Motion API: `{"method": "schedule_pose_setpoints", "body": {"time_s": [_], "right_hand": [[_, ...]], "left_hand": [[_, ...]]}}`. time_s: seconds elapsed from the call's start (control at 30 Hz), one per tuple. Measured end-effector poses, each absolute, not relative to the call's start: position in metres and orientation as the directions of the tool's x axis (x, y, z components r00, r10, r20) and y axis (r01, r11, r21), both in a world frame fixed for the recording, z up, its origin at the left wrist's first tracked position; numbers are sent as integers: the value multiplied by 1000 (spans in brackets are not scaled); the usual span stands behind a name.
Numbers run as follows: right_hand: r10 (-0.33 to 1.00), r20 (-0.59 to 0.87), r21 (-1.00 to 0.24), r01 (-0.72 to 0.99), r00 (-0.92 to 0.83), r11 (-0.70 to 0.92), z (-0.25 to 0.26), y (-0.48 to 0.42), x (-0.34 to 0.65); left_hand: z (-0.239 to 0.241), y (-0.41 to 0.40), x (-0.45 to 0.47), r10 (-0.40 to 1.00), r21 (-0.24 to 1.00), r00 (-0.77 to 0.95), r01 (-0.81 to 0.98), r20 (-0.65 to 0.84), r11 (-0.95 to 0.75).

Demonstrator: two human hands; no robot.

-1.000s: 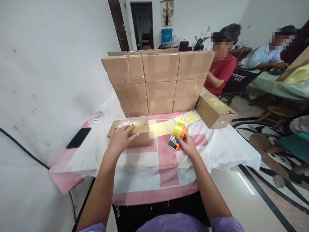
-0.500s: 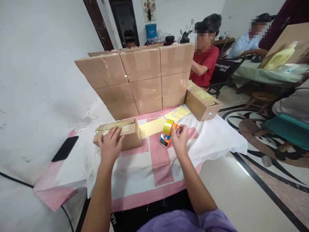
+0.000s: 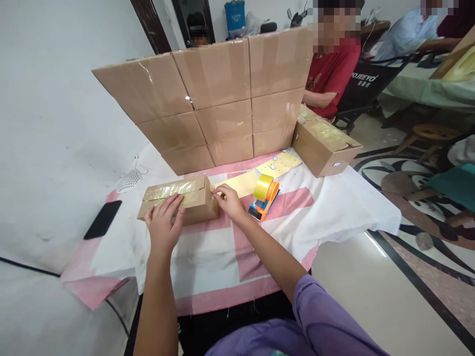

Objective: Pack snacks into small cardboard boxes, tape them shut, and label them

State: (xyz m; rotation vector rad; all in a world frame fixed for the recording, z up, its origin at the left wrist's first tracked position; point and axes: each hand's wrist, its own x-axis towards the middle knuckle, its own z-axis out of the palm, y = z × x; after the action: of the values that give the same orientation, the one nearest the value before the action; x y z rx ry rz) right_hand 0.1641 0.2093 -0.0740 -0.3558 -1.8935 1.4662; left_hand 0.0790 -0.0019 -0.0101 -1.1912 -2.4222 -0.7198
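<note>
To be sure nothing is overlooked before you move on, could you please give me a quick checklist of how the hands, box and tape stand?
1. Left hand resting on the near box: ok.
2. Right hand at the box's right end: ok.
3. Right hand's grip on anything there: cannot tell, the fingertips are too small to read.
4. Tape dispenser standing on the cloth, free of both hands: ok.
5. Shiny tape on the box's top: ok.
6. Box's underside taped: cannot tell, hidden.

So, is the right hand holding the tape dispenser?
No, the tape dispenser sits on the tablecloth, apart from the right hand.
</note>
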Motion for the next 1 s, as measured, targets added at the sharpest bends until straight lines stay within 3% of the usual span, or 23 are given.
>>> {"method": "schedule_pose_setpoints", "body": {"time_s": [0.27,0.5,0.57,0.67,0.73,0.87,1.0], "right_hand": [[446,450,-810,-143,-773,569,-69,207,165],[522,490,-782,-88,-698,617,-31,239,223],[575,492,-744,27,-654,668,-8,285,249],[762,316,-665,442,-565,603,17,366,277],[824,197,-631,574,-531,521,20,408,284],[867,37,-595,687,-496,418,0,439,275],[899,22,-601,713,-438,361,-17,438,271]], "left_hand": [[-11,0,81,613,291,-580,809,537,511],[-12,-1,83,605,294,-580,808,545,511],[-12,0,83,609,286,-568,817,554,501],[-13,0,82,605,287,-559,822,568,491],[-15,0,82,596,295,-559,822,577,486],[-17,0,82,591,289,-554,824,586,486],[-18,0,83,588,274,-548,826,595,492]]}}
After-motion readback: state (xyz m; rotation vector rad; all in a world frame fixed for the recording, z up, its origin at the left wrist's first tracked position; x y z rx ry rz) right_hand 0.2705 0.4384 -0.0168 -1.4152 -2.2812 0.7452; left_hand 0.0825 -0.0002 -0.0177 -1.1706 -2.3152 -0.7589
